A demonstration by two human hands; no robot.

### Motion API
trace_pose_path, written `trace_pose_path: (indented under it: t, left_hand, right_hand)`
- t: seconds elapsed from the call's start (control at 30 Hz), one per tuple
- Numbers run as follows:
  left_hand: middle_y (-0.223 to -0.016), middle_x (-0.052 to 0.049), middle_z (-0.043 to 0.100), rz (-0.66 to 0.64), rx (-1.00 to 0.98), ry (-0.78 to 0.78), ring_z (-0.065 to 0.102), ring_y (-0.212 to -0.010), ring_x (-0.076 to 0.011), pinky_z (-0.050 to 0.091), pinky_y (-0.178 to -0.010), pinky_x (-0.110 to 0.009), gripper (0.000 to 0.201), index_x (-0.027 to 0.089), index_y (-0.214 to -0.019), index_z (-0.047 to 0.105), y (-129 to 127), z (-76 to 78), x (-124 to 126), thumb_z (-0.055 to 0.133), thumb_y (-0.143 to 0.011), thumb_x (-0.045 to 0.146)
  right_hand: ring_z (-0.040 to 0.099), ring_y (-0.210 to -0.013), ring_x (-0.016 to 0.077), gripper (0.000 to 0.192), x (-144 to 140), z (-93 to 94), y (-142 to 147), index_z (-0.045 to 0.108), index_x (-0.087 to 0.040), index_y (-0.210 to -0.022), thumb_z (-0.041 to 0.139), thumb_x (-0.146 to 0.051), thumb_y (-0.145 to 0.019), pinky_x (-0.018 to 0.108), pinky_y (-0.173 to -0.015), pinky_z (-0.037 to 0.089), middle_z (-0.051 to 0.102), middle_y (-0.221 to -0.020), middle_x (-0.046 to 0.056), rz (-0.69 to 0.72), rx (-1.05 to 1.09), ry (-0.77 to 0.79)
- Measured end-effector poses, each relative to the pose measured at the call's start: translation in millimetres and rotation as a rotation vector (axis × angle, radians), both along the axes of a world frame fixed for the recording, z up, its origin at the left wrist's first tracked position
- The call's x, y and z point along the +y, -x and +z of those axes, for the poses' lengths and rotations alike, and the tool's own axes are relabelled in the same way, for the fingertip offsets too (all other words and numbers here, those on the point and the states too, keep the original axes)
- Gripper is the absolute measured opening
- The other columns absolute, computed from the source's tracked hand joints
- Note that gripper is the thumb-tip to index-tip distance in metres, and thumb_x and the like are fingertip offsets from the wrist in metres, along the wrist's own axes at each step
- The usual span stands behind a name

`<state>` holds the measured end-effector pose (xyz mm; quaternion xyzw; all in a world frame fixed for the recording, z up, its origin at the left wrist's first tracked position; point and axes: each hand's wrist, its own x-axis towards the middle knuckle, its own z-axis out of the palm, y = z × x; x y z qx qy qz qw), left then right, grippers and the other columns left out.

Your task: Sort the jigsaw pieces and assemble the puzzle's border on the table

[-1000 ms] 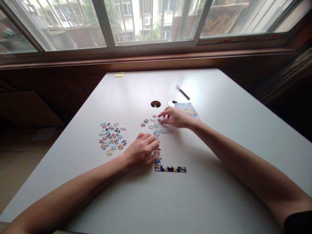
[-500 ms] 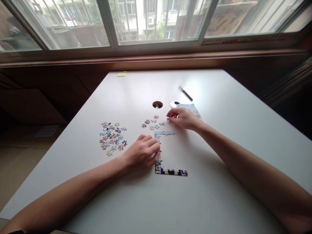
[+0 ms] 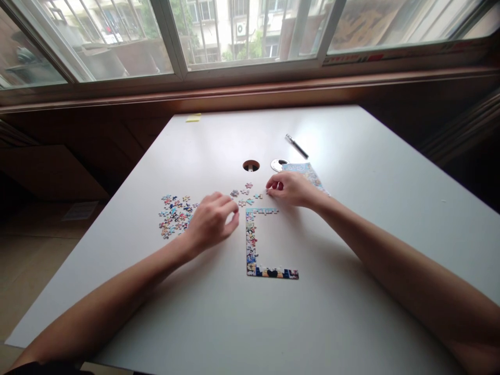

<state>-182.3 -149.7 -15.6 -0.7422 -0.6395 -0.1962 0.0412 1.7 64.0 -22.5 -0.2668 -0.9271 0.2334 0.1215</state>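
A C-shaped joined strip of jigsaw puzzle pieces (image 3: 250, 239) lies flat on the white table. My left hand (image 3: 214, 219) is just left of the strip's upper part, raised over the table. Its thumb and fingers are curved with a gap between them, and nothing shows in it. My right hand (image 3: 291, 187) is pinched on a small puzzle piece (image 3: 267, 192), mostly covered by the fingertips. Several loose pieces (image 3: 250, 201) lie between the two hands. A larger pile of loose pieces (image 3: 172, 213) spreads at the left, partly hidden by my left hand.
A picture sheet (image 3: 312, 174) lies under and behind my right hand. Beyond it are a pen (image 3: 297, 146), a round cover (image 3: 278, 165) and a cable hole (image 3: 251, 165). A yellow sticky note (image 3: 194, 117) is at the table's far edge, below the window.
My left hand has come off the strip's left side and moved up and left, uncovering that side. My right hand stays nearly in place, still pinching. The view has shifted slightly.
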Motion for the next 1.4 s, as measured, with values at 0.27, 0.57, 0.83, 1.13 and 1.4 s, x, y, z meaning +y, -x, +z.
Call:
trace_pose_path:
  t: [0.27, 0.57, 0.83, 1.13, 1.4]
  left_hand:
    - [-0.100, -0.008, 0.071, 0.160, 0.012, 0.211, 0.064, -0.082, -0.0224, 0.051, -0.073, -0.038, 0.023, 0.020, -0.091, 0.076, 31.9, 9.3, 61.9, 0.060, -0.086, 0.035]
    - [-0.092, -0.006, 0.076, 0.182, -0.311, 0.295, 0.067, -0.077, -0.0168, 0.053, -0.072, -0.031, 0.025, 0.019, -0.099, 0.076, 48.4, 17.1, 71.6, 0.065, -0.080, 0.029]
    - [-0.089, -0.006, 0.075, 0.229, -0.228, 0.290, 0.067, -0.079, -0.0174, 0.053, -0.077, -0.032, 0.020, 0.018, -0.090, 0.078, 66.5, 11.8, 72.3, 0.064, -0.077, 0.021]
    - [-0.094, -0.006, 0.074, 0.092, -0.196, 0.318, 0.065, -0.079, -0.0154, 0.051, -0.073, -0.028, 0.016, 0.019, -0.088, 0.078, 62.8, 23.0, 67.1, 0.066, -0.077, 0.022]
    - [-0.086, -0.005, 0.072, 0.047, -0.160, 0.470, 0.062, -0.074, -0.0148, 0.046, -0.066, -0.028, 0.017, 0.018, -0.086, 0.076, 55.5, 27.3, 60.6, 0.069, -0.076, 0.029]
  right_hand:
    - [0.063, -0.075, 0.0181, 0.014, -5.4, 7.1, -0.8, 0.075, -0.019, -0.089, 0.063, -0.024, -0.085, 0.035, -0.068, 0.048, 0.071, -0.084, 0.007, 0.006, -0.015, 0.034]
    - [0.063, -0.077, 0.0178, 0.014, -3.1, 6.5, 0.0, 0.073, -0.019, -0.091, 0.062, -0.023, -0.084, 0.034, -0.068, 0.046, 0.072, -0.088, 0.006, 0.021, -0.057, 0.045]
    - [0.064, -0.079, 0.0180, 0.015, -1.3, 6.5, -1.1, 0.072, -0.020, -0.091, 0.060, -0.022, -0.082, 0.033, -0.068, 0.047, 0.073, -0.090, 0.006, 0.034, -0.055, 0.063]
    - [0.063, -0.080, 0.0183, 0.016, -0.6, 6.2, -2.1, 0.072, -0.020, -0.092, 0.061, -0.024, -0.082, 0.033, -0.069, 0.047, 0.073, -0.091, 0.006, 0.046, -0.060, 0.062]
    - [0.063, -0.080, 0.0183, 0.016, -0.6, 6.1, -2.1, 0.073, -0.021, -0.093, 0.060, -0.024, -0.083, 0.033, -0.070, 0.047, 0.073, -0.091, 0.005, 0.045, -0.064, 0.049]
